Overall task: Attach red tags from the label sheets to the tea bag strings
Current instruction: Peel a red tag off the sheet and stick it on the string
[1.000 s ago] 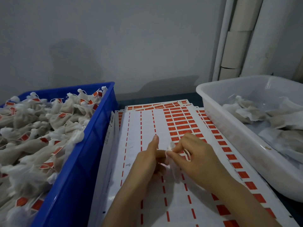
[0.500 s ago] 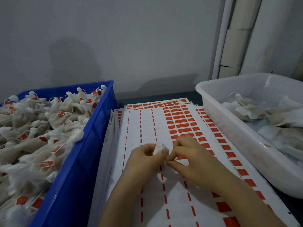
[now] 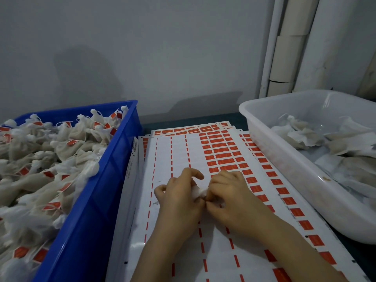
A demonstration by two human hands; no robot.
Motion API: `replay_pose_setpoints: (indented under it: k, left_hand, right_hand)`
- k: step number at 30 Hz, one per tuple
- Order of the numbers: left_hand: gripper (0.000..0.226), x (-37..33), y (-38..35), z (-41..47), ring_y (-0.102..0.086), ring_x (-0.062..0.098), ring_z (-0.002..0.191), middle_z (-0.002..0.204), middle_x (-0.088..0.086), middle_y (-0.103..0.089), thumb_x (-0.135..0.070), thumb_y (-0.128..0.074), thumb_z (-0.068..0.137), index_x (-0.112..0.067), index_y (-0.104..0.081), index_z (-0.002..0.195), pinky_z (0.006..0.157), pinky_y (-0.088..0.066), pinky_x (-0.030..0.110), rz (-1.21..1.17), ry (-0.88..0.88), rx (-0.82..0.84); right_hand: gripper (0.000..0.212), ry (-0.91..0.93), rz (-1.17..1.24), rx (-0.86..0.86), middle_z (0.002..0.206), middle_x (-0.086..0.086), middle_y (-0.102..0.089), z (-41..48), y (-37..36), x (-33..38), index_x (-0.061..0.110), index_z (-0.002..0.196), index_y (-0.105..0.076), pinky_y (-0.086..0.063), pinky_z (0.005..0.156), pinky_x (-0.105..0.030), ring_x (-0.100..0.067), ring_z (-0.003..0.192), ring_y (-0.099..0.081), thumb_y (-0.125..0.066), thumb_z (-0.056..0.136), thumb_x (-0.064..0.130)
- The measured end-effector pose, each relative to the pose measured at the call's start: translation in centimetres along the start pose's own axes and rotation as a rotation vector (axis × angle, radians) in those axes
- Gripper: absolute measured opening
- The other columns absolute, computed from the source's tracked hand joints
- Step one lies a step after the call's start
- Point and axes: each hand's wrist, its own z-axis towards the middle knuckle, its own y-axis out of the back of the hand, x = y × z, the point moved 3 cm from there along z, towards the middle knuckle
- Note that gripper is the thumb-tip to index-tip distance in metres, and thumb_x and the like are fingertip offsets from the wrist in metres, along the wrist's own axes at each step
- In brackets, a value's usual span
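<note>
Above the stacked white label sheets [image 3: 215, 251] with rows of red rectangular tags [image 3: 221, 155], the left hand [image 3: 179, 198] and right hand [image 3: 230, 198] meet, curled fingers pinching a small white cloth tea bag [image 3: 198, 190] between them, with a blue plastic crate [image 3: 97, 200] on one side and a white plastic tub [image 3: 284, 165] on the other

Dim, cool, flat light, soft shadow on the wall [image 3: 87, 78] far beyond the left hand [image 3: 179, 198], small glare on the sheet [image 3: 179, 151] by the left wrist, tea bag [image 3: 200, 190] between left hand and right hand [image 3: 234, 198] blurred white, pipes [image 3: 284, 47] beyond the right hand bowed by the lens
</note>
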Motion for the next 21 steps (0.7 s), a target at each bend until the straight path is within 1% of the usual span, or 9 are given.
replay_pose_setpoints:
  k: [3,6,9,11,13,14,17,19,21]
  left_hand:
    - [0.036,0.0,0.0,0.1,-0.036,0.011,0.110,0.103,-0.016,-0.050,-0.023,-0.060,0.089,-0.046,-0.038,0.105,0.092,-0.018,0.022,0.101,-0.015,-0.058]
    - [0.031,0.1,0.5,-0.1,-0.040,0.007,0.106,0.111,-0.014,-0.060,-0.027,-0.062,0.088,-0.040,-0.050,0.113,0.091,-0.011,0.021,0.227,-0.085,-0.264]
    - [0.022,0.1,0.9,-0.5,-0.057,0.010,0.094,0.102,-0.012,-0.064,-0.034,-0.069,0.081,-0.028,-0.063,0.102,0.090,-0.025,0.022,0.229,-0.090,-0.435]
    - [0.014,0.5,0.9,-0.5,-0.057,0.008,0.072,0.082,-0.012,-0.063,-0.036,-0.067,0.083,-0.026,-0.059,0.077,0.072,-0.038,0.015,0.124,0.020,-0.417]
    - [0.031,1.3,0.3,-0.1,-0.052,0.006,0.053,0.058,-0.009,-0.055,-0.032,-0.062,0.089,-0.023,-0.054,0.060,0.049,-0.035,0.006,-0.035,0.141,-0.320]
    - [0.035,1.4,0.2,0.0,-0.051,0.005,0.048,0.053,-0.008,-0.052,-0.028,-0.059,0.091,-0.023,-0.055,0.056,0.044,-0.036,0.005,-0.111,0.184,-0.275]
    - [0.033,1.3,0.2,0.1,-0.052,0.006,0.052,0.056,-0.011,-0.056,-0.024,-0.056,0.092,-0.028,-0.060,0.059,0.046,-0.037,-0.001,-0.257,0.246,-0.227]
    - [0.033,1.4,0.1,0.1,-0.052,0.007,0.056,0.056,-0.012,-0.057,-0.024,-0.059,0.091,-0.031,-0.058,0.059,0.042,-0.037,0.006,-0.362,0.289,-0.237]
    - [0.030,1.5,-0.1,0.0,-0.054,0.010,0.058,0.058,-0.006,-0.059,-0.026,-0.059,0.091,-0.027,-0.060,0.061,0.048,-0.036,0.010,-0.472,0.339,-0.230]
  right_hand:
    - [0.011,0.003,-0.017,-0.010,0.096,0.016,-0.049,0.0,-0.3,0.3,0.027,0.084,-0.054,-0.017,0.100,-0.019,0.001,0.089,-0.031,-0.048,0.091,0.032]
    - [0.015,0.006,-0.039,-0.031,0.101,0.012,-0.055,0.0,-0.4,0.6,0.025,0.088,-0.057,-0.017,0.101,-0.023,0.001,0.090,-0.029,-0.046,0.092,0.034]
    - [0.015,-0.006,-0.059,-0.061,0.103,0.013,-0.055,0.0,-0.2,0.7,0.027,0.089,-0.055,-0.018,0.104,-0.026,0.001,0.092,-0.032,-0.043,0.092,0.036]
    - [0.016,0.000,-0.119,-0.096,0.100,0.009,-0.059,0.1,0.0,1.2,0.024,0.088,-0.059,-0.025,0.104,-0.034,-0.004,0.094,-0.044,-0.048,0.091,0.034]
    - [0.009,0.028,-0.219,-0.206,0.085,0.004,-0.066,0.3,0.2,1.7,0.019,0.078,-0.065,-0.044,0.090,-0.042,-0.012,0.082,-0.058,-0.064,0.080,0.028]
    - [0.009,0.039,-0.252,-0.256,0.079,0.002,-0.067,0.3,0.2,2.0,0.018,0.074,-0.067,-0.050,0.081,-0.041,-0.014,0.076,-0.062,-0.072,0.073,0.026]
    - [0.017,0.071,-0.343,-0.328,0.075,0.000,-0.069,0.6,0.0,2.5,0.017,0.072,-0.071,-0.052,0.075,-0.037,-0.016,0.071,-0.065,-0.081,0.062,0.025]
    - [0.020,0.076,-0.370,-0.332,0.076,-0.001,-0.070,0.6,-0.2,2.6,0.016,0.073,-0.072,-0.053,0.075,-0.035,-0.017,0.071,-0.066,-0.082,0.060,0.028]
    - [0.024,0.079,-0.394,-0.319,0.076,-0.002,-0.070,0.6,-0.5,2.7,0.016,0.075,-0.073,-0.053,0.074,-0.035,-0.018,0.072,-0.067,-0.083,0.058,0.030]
